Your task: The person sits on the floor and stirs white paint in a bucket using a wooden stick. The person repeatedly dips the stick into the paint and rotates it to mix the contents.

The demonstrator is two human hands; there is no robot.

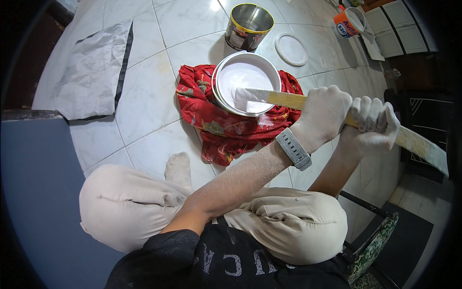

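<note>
My left hand (321, 113), with a watch (293, 149) on its wrist, grips a long flat wooden stick (284, 100). My right hand (373, 124) grips the same stick farther along, beside my left. Both hands look coated in pale dust. The stick's white-coated end dips into thick white liquid in a white bucket (221, 96). The bucket stands on a crumpled red flowered cloth (202, 115). The stick's other end sticks out past my right hand to the right.
An open tin (240, 33) and a round lid (290, 49) lie beyond the bucket. A paper sheet (89, 72) lies at left, an orange tub (346, 24) at far right back. A blue-grey surface (33, 188) and a patterned chair (375, 245) flank my knees (115, 202).
</note>
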